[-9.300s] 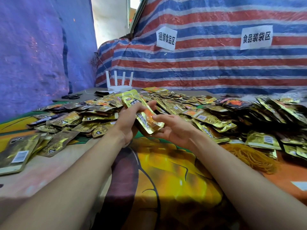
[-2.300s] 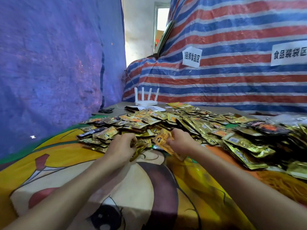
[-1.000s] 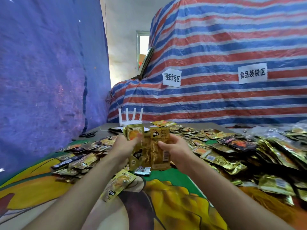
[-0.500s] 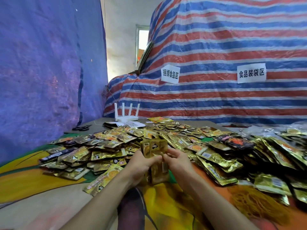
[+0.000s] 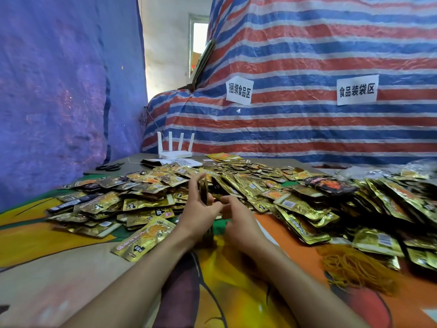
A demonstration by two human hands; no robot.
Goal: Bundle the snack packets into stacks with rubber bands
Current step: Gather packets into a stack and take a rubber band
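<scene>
My left hand [image 5: 198,210] grips a small stack of gold snack packets [image 5: 203,191], held on edge so I see only its thin side. My right hand [image 5: 237,220] is close against the stack's lower right side, fingers curled toward it; what they hold is hidden behind the hands. A wide heap of loose gold packets [image 5: 260,188] covers the table behind and to both sides. One packet [image 5: 144,237] lies alone near my left forearm. A pile of orange rubber bands [image 5: 354,266] lies at the right, near my right forearm.
A colourful printed cloth [image 5: 224,292] covers the table. At the far edge stand a white router [image 5: 175,150] and black scissors [image 5: 110,166]. A purple sheet hangs at left, a striped tarp [image 5: 307,55] with two paper signs behind.
The stack faced me half a second ago; now it is turned edge-on and held slightly higher. My right hand has slid to its lower side. The view has shifted a little.
</scene>
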